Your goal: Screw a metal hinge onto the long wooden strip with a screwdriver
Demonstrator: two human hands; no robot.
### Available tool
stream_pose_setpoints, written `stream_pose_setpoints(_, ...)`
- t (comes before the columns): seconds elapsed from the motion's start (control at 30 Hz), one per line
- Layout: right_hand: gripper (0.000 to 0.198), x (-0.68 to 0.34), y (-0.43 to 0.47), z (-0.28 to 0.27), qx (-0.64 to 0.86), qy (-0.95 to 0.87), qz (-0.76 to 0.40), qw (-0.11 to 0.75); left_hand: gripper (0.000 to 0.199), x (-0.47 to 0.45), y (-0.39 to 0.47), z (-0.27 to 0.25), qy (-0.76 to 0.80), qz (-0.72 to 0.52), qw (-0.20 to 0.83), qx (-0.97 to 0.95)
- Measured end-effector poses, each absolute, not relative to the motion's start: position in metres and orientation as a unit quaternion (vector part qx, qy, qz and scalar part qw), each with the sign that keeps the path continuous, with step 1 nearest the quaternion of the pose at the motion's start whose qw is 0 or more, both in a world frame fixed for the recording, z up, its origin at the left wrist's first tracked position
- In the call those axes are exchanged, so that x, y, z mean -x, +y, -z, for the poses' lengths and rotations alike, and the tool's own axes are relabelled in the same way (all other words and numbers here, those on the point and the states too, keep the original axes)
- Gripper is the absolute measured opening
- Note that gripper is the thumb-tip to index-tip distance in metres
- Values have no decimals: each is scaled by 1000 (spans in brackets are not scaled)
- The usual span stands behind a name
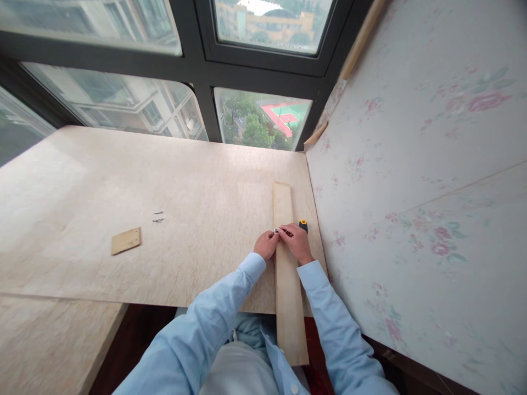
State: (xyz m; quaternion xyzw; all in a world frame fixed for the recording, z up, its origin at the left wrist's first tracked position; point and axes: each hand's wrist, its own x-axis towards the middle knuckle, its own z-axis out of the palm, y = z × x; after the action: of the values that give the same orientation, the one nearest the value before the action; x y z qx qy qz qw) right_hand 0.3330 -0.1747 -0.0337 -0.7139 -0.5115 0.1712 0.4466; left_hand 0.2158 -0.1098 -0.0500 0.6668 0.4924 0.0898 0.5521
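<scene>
A long, pale wooden board [288, 296] lies lengthwise in front of me, its near end sticking out past the table edge. My left hand [267, 244] is closed at the board's left edge, thumb and fingers pinched together. Across the board, my right hand [297, 241] is closed too, its fingertips meeting those of the left. Between the fingertips shows a small shiny metal piece [276, 231], too small to name. Just beyond my right hand, a black and yellow tool end [303, 225] pokes out; the rest of it is hidden.
On the left of the pale tabletop [214, 219] lie a small wooden plate [125, 241] with holes and several dark nails or screws [158, 220]. A flower-patterned wall [411, 208] bounds the right side. Dark-framed windows [255, 71] stand behind.
</scene>
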Motion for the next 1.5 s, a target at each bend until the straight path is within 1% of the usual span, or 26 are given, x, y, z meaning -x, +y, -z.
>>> stream_pose_setpoints(0.33,18,-320,-183,32,711,-526,-175,432,32,-199,-120,49,453,-107,560,-686)
stream_pose_setpoints(0.53,16,-313,-190,30,712,-524,-182,431,28,-191,-121,54,427,-137,581,-679)
stream_pose_setpoints(0.7,25,-310,-195,25,713,-510,-188,444,30,-187,-120,59,432,-168,613,-640)
stream_pose_setpoints(0.87,27,-305,-193,23,706,-518,-187,446,32,-183,-118,63,424,-197,622,-629)
stream_pose_setpoints(0.97,25,-302,-188,23,701,-535,-176,437,33,-182,-116,64,415,-204,621,-633)
stream_pose_setpoints(1.13,23,-301,-181,23,701,-555,-163,417,30,-181,-115,65,411,-189,653,-608)
stream_pose_setpoints(1.37,21,-301,-177,21,715,-556,-151,395,35,-179,-115,68,398,-199,694,-565)
stream_pose_setpoints(1.5,22,-297,-175,14,719,-553,-149,394,33,-176,-114,64,392,-196,733,-521)
